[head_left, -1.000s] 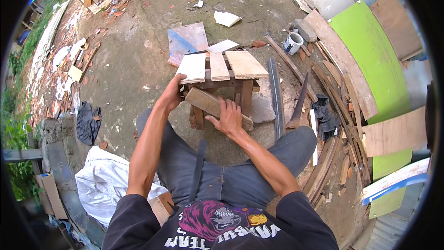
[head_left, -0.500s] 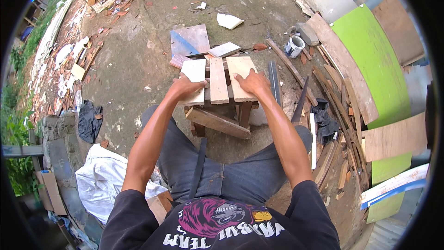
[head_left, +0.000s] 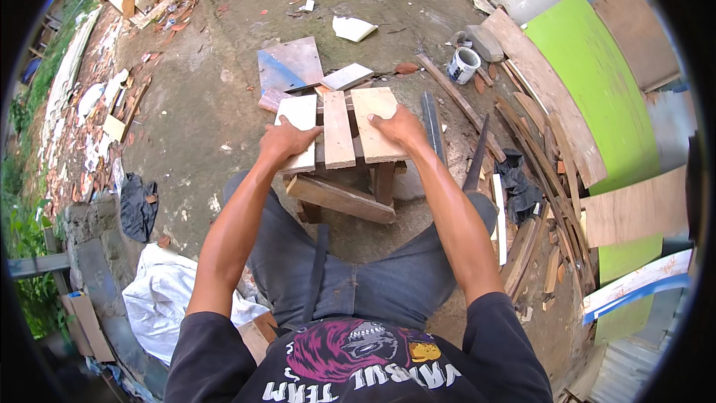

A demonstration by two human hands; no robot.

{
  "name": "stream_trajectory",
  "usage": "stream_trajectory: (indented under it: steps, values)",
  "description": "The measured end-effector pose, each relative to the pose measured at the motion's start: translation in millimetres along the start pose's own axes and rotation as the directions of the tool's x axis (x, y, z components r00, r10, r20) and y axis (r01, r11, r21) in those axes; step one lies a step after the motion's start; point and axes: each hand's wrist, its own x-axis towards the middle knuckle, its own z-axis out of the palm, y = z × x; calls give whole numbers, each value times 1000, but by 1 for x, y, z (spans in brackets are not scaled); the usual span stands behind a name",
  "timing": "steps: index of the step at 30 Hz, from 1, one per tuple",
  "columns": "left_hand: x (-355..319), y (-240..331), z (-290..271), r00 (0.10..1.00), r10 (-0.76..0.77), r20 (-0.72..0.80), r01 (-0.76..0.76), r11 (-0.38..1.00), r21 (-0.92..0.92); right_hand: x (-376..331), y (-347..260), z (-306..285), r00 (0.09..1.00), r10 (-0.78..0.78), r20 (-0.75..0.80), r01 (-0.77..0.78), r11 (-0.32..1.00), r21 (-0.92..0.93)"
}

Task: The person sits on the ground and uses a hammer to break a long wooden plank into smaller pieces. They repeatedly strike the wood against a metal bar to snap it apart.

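Three short pale boards lie side by side, with narrow gaps, across a low wooden stand (head_left: 384, 183) between my knees. My left hand (head_left: 286, 142) grips the whitish left board (head_left: 297, 110), its thumb across the top and its fingers at the outer edge. The narrow middle board (head_left: 338, 130) is touched by neither hand. On the wider right board (head_left: 375, 108), my right hand (head_left: 403, 130) is closed round the outer edge with the thumb on top; its other fingers are partly hidden. A slanting plank (head_left: 341, 198) crosses the stand's near side.
Beyond the stand lie a square panel with a blue stripe (head_left: 289, 66) and a small offcut (head_left: 347, 77). To the right are a handsaw (head_left: 479, 157), a dark metal bar (head_left: 432, 123), a paint can (head_left: 463, 66) and several wood strips. A white sack (head_left: 160, 295) lies at left.
The whole view has shifted slightly, so the scene sits a little further left. Both hands keep their hold on the outer boards, with hardly any movement against the stand.
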Motion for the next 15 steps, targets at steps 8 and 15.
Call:
stream_trajectory:
  steps: [8,15]
  values:
    - [-2,-2,0,994,104,-38,-105,994,-21,32,42,-1,914,92,395,-298,814,499]
    - [-19,-22,4,995,77,-66,-79,996,-35,-10,24,-11,928,-44,369,-178,819,546]
